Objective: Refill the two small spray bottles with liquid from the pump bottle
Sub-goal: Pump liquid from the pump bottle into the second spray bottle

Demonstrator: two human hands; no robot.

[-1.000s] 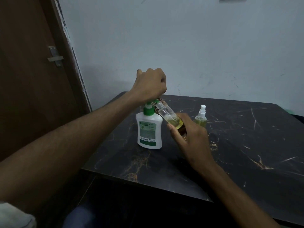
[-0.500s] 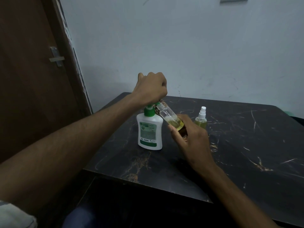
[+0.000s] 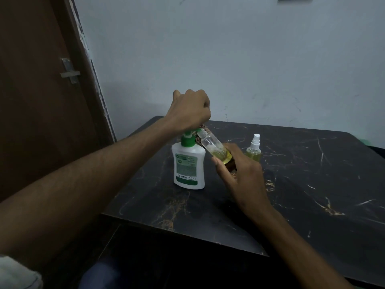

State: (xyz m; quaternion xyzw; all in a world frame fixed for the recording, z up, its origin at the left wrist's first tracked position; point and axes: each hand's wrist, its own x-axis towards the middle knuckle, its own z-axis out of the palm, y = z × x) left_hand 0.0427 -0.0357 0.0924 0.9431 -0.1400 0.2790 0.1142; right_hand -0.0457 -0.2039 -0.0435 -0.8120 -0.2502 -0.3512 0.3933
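Note:
A white pump bottle (image 3: 188, 165) with a green pump head stands on the dark marble table (image 3: 312, 195). My left hand (image 3: 190, 110) is closed in a fist on top of the pump head. My right hand (image 3: 239, 174) holds a small clear bottle (image 3: 214, 148) tilted, its open neck right at the pump spout; yellow liquid sits in its lower end. A second small spray bottle (image 3: 253, 150) with a white sprayer cap and yellow-green liquid stands upright just right of my right hand.
A brown door (image 3: 41, 101) with a metal latch (image 3: 69, 70) is at the left. A pale wall rises behind the table. The table's near edge runs below my right forearm. Something small and patterned lies behind the pump bottle, mostly hidden.
Both hands and the bottles keep their pose. The yellow liquid in the tilted bottle looks about the same. The camera has shifted slightly.

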